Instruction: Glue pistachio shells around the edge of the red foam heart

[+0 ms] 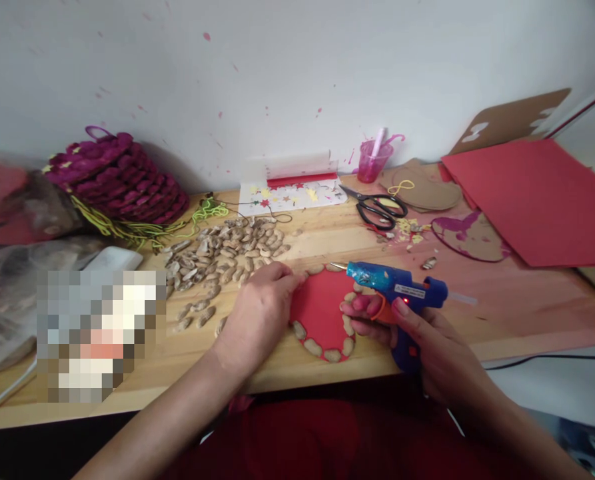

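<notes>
Glue gun [400, 287] gripped in right hand [427, 347], left hand [257, 313] fingers flat on red disc [322, 307], pink cup [373, 160] holding stick

Paper disc [322, 308] on worktop [277, 367] near front edge, peanut shells [313, 347] along its rim. Left hand [257, 313] on disc's left side, right hand [427, 347] with glue gun [397, 287] on its right. Loose peanut pile [222, 257] behind-left. Scissors [380, 208] behind-right, cup [373, 160] by wall; probably cardboard sheets [532, 193] far right.

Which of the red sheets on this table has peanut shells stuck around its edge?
The small red disc under the left hand, ringed with shells. The big red sheet at far right is bare.
</notes>
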Tool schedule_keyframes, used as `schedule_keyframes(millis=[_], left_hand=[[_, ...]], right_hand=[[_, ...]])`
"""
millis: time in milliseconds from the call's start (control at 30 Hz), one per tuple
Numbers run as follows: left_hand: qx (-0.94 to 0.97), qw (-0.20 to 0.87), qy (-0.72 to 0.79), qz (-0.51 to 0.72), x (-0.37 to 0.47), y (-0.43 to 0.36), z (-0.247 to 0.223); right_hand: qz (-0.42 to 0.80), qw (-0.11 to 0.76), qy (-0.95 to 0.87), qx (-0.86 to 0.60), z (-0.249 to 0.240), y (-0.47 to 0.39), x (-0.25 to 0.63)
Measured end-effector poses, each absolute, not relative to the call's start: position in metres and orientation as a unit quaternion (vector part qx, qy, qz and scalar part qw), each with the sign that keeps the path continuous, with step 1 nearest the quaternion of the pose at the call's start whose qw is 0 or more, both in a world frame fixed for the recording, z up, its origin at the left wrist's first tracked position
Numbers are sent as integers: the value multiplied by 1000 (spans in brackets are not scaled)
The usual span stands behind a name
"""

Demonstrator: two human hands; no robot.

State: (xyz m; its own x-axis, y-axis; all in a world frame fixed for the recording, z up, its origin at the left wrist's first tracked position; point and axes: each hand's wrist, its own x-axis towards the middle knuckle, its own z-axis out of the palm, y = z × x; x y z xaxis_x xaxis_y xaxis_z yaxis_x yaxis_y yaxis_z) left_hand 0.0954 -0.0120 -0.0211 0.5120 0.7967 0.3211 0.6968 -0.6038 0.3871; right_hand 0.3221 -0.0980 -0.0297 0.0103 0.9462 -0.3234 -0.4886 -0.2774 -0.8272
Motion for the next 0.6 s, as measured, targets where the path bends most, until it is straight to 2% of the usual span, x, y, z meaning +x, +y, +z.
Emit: schedule_keyframes(millis=[600], left_hand=[[890, 37, 406, 206, 94, -11, -21]], right_hand=[[653, 547, -263, -454, -30, -97, 321]])
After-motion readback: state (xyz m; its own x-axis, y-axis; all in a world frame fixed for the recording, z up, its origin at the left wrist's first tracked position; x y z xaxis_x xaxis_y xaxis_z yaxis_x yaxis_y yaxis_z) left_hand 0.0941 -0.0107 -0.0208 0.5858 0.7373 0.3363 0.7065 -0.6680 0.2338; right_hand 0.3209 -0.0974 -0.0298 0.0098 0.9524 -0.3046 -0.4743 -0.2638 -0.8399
